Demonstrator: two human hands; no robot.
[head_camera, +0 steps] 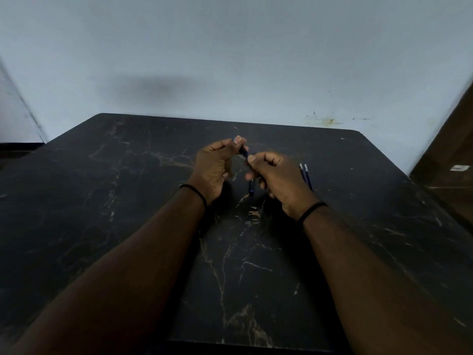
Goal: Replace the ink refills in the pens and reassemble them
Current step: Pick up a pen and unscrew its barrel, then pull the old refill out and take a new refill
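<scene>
While we hold the slim dark-blue plastic pen (pixel 244 151) up above the middle of the surface, we judge the step in hand to be the parting or joining of its two halves, though the dim light and our own fingers hide the joint, so we cannot tell which. Our left hand (pixel 216 166) has thumb and fingers curled round the far end of the pen, a little blue tip showing just past the fingertips. Our right hand (pixel 275 175) pinches the near end between thumb and forefinger. A second short dark-blue piece (pixel 251 187) hangs below the right hand's curled fingers; whether it is a barrel half or a cap we cannot say.

Just beside the right hand, partly hidden behind it, two thin blue ink refills with white tips (pixel 305 174) lie side by side on the black marble-patterned surface (pixel 128 201), apparently waiting to go in.

Next, we think, comes a steady twist with the two hands turning against each other along one line, keeping the halves straight so the thread does not bind.
</scene>
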